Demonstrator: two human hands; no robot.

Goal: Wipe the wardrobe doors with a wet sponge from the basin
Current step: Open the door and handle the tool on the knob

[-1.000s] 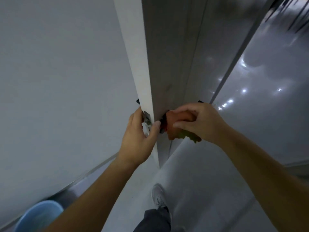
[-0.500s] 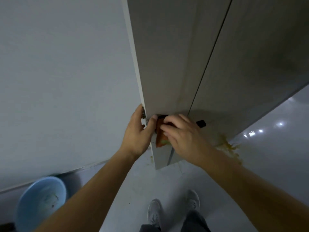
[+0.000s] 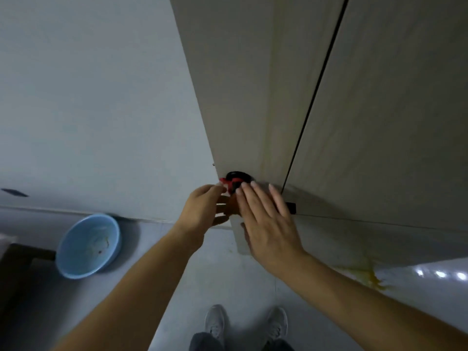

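The right hand (image 3: 268, 224) lies flat on the wardrobe door (image 3: 240, 97), fingers straight, low down near its left edge. The left hand (image 3: 200, 211) curls its fingers round that edge, one fingertip touching a small red and black object (image 3: 234, 182) on the door just above both hands. A blue basin (image 3: 88, 247) sits on the floor left of the door, and a yellow stain (image 3: 372, 278) lies to the door's right.

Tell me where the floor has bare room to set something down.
Free: the floor between the blue basin and the shoes, and between the shoes and the yellow stain. Crowded: the wardrobe door edge, where the left hand and right hand sit close.
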